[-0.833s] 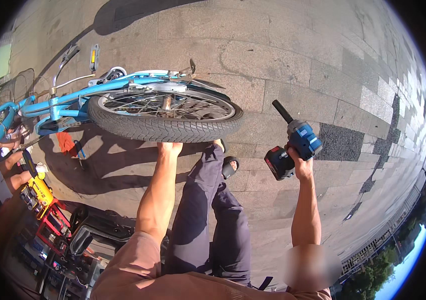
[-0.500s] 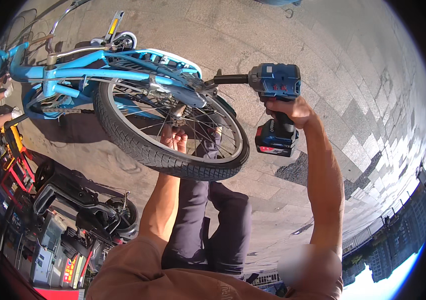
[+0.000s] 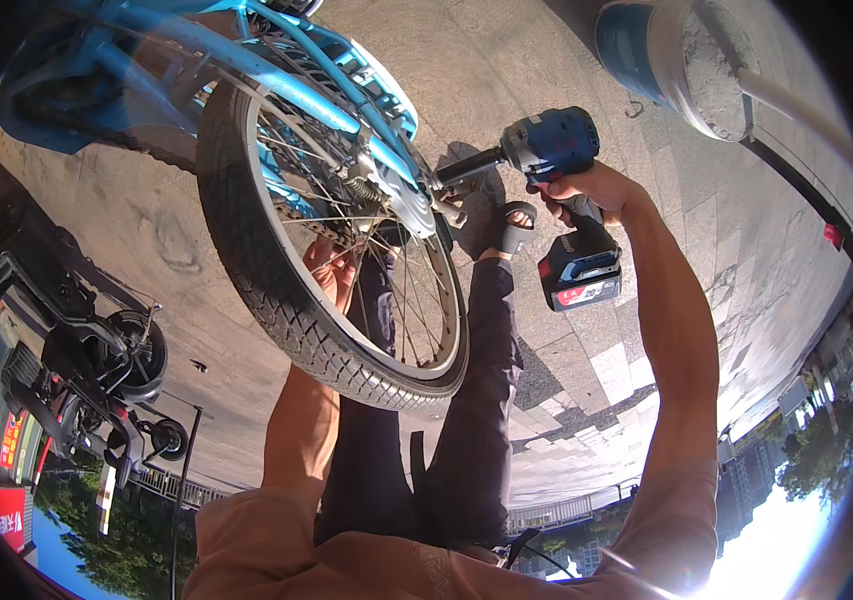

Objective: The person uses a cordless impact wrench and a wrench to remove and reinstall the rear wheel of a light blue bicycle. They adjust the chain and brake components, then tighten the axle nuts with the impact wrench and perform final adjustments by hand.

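A blue cordless impact wrench [image 3: 551, 145] is gripped by its handle in my right hand [image 3: 594, 192], with a battery pack [image 3: 586, 275] beneath. Its long dark socket [image 3: 471, 166] points left at the axle end of a bicycle wheel [image 3: 291, 330]; whether it is seated there I cannot tell. The wheel, with a black tyre and thin spokes, sits in a light-blue bicycle frame [image 3: 286, 75], tilted over my legs. My left hand [image 3: 330, 270] reaches up behind the tyre, fingers curled among the spokes. What those fingers hold is hidden.
My sandalled foot [image 3: 517, 232] stands on the paving just beyond the wheel. At the top right is a blue and white bucket [image 3: 681, 70], with a pale pole beside it. A black scooter [image 3: 66, 310] is parked at the left.
My view has shifted, bringing the bucket in, and another person's hands at the left have gone out of sight. Wheel and frame appear larger and more upright; the wrench still points at the axle end.
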Demonstrator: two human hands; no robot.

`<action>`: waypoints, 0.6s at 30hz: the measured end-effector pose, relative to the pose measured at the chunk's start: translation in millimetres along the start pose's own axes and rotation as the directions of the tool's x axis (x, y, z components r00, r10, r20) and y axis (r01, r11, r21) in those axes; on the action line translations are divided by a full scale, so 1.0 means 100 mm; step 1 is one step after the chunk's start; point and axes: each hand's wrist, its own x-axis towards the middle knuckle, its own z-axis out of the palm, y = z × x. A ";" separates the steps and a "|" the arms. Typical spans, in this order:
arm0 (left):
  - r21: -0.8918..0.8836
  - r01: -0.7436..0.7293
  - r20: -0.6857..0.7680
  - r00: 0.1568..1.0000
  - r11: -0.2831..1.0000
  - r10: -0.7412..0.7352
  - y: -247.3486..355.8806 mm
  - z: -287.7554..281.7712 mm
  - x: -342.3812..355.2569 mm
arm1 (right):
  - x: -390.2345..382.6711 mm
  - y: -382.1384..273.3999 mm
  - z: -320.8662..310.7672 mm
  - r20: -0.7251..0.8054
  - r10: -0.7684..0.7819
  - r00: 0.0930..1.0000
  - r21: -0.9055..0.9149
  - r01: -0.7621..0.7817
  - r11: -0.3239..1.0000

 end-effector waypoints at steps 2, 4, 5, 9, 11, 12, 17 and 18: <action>-0.073 -0.061 0.079 0.995 0.995 0.067 -0.03 -0.01 0.00 | 0.09 -0.12 -0.11 0.023 0.051 0.998 -0.083 -0.049 0.995; -0.096 -0.076 0.003 0.997 0.992 0.077 -0.05 -0.02 -0.02 | 0.17 -0.19 -0.18 0.050 0.095 0.994 -0.074 -0.091 0.993; -0.101 -0.084 -0.004 0.996 0.991 0.084 -0.07 -0.01 -0.01 | 0.20 -0.21 -0.21 0.048 0.101 0.994 -0.086 -0.096 0.992; -0.026 -0.097 -0.029 0.995 0.995 0.096 -0.09 0.10 -0.03 | 0.21 -0.20 -0.26 0.097 -0.032 0.995 -0.131 0.044 0.990; 0.014 -0.093 -0.010 0.996 0.996 0.093 -0.08 0.20 -0.05 | 0.21 -0.17 -0.26 0.083 -0.032 0.996 -0.117 0.041 0.992; 0.022 -0.087 0.018 0.996 0.996 0.087 -0.06 0.25 -0.06 | 0.21 -0.16 -0.26 0.073 -0.036 0.997 -0.120 0.045 0.992; 0.183 -0.122 -0.176 0.972 0.976 0.154 -0.06 0.40 -0.10 | 0.25 -0.15 -0.28 0.131 0.035 0.991 -0.089 -0.024 0.996; 0.198 -0.143 -0.177 0.968 0.970 0.179 -0.08 0.40 -0.10 | 0.25 -0.15 -0.28 0.137 0.028 0.990 -0.104 -0.014 0.994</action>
